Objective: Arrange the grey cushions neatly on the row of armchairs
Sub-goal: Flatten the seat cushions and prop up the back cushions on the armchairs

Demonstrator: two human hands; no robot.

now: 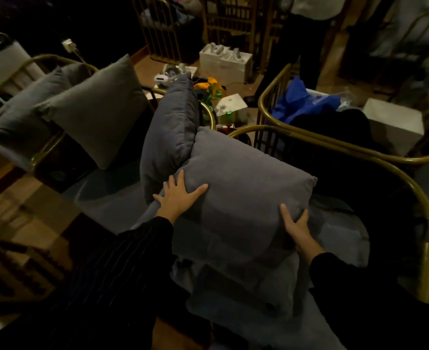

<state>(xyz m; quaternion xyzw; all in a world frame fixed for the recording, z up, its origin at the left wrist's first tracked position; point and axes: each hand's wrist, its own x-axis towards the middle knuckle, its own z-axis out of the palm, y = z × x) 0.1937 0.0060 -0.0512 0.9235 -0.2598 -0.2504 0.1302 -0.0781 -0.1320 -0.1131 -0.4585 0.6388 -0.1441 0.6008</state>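
Note:
A large grey cushion (243, 183) leans on the seat of the nearest armchair (422, 223), which has a curved brass frame. My left hand (179, 195) lies spread on the cushion's left edge. My right hand (295, 222) grips its lower right corner. Both sleeves are dark. A second grey cushion (170, 132) stands upright just behind and left of it, touching it. Further left, another armchair (44, 147) carries two more grey cushions: one (99, 114) propped in front and one (29, 109) behind it.
A third brass-framed chair (334, 145) at the right holds blue fabric (302, 102) and dark clothing. White boxes (224, 60), yellow flowers (208, 88) and a green bottle (228, 116) sit on the floor behind. A person's dark legs (294, 41) stand at the back.

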